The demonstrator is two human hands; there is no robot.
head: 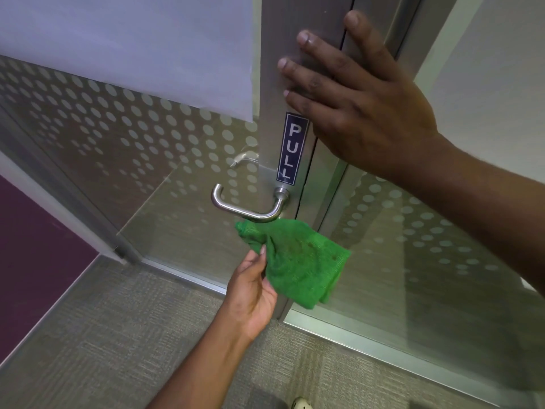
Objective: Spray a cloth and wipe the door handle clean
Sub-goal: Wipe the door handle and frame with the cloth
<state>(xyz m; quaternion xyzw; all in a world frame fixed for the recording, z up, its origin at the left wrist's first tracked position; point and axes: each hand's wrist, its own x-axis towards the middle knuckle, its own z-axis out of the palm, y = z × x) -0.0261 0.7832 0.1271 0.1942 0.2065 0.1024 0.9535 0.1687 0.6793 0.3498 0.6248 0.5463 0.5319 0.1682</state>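
Note:
A curved steel door handle (pixel 236 209) juts left from the metal stile of a glass door (pixel 274 84). Directly beneath it hangs a crumpled green cloth (pixel 298 264), its top edge touching or almost touching the handle's underside. My left hand (pixel 250 293) is shut on the cloth's left side, reaching up from below. My right hand (pixel 354 98) lies flat on the stile above the handle, fingers spread, holding nothing. No spray bottle is in view.
A blue PULL sticker (pixel 292 149) runs down the stile above the handle. A white sheet (pixel 132 45) covers the dotted frosted glass. A second handle (pixel 244 159) shows through the glass. Grey carpet (pixel 118 335) lies below, a purple wall (pixel 32 246) at left.

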